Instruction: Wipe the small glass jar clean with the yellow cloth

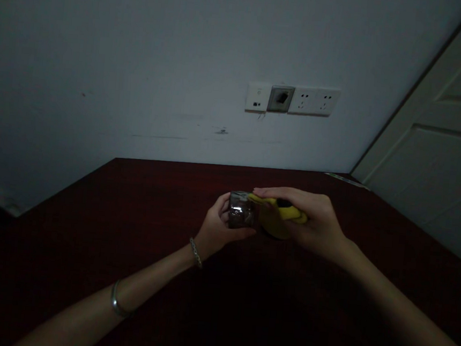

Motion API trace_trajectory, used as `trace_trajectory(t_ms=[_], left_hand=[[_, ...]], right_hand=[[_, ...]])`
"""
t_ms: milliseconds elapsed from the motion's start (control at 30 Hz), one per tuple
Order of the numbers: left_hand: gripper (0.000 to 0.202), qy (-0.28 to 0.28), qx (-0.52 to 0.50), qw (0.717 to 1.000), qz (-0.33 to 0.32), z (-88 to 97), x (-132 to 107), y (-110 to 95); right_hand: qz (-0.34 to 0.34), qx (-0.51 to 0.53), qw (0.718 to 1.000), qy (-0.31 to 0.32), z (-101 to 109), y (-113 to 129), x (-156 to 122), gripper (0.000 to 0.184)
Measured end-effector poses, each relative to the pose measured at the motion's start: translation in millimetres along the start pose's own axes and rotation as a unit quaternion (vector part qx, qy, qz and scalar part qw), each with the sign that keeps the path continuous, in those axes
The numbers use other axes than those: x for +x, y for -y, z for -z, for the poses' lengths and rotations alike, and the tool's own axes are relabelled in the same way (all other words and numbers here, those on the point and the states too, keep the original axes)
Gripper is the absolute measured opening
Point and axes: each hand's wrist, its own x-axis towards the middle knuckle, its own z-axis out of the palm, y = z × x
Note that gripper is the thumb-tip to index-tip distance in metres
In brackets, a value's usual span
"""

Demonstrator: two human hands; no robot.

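Observation:
A small clear glass cup or jar (240, 210), shiny on its side, is in my left hand (215, 228). The fingers curl behind it and the thumb runs along its near side. My right hand (318, 218) is closed on a folded yellow cloth (275, 224), pressed against the right side and rim of the glass. One flap of the cloth hangs below the fingers. Both hands are above the dark red table. The cloth hides the right part of the glass, and the dim light blurs its details.
The dark red tabletop (164, 189) meets a pale wall (164, 54) at its far edge. A row of wall sockets (309, 101) sits above it. On the right stands a white panelled door (449, 160). A thin pale strip (346, 180) lies at the back right corner.

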Motion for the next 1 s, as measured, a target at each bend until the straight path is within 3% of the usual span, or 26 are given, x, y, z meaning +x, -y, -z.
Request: trace_trajectory(t_ms=[300,567,767,1000], left_hand=[[0.085,0.039,0.156,0.985,-0.070,0.3,-3,11],[0.075,0.003,0.030,0.999,-0.014,-4.5,1,10],[0.062,-0.055,0.017,0.998,-0.006,0.9,9,17],[0.075,0.003,0.043,0.999,-0.009,-4.4,3,12]], right_hand=[[0.035,-0.063,0.992,0.105,-11,-6,-3,0.058],[0.102,-0.065,0.983,0.136,-14,4,0,0.059],[0.114,-0.060,0.978,0.161,-14,13,1,0.054],[0.079,-0.114,0.983,0.118,-16,-2,-2,0.059]])
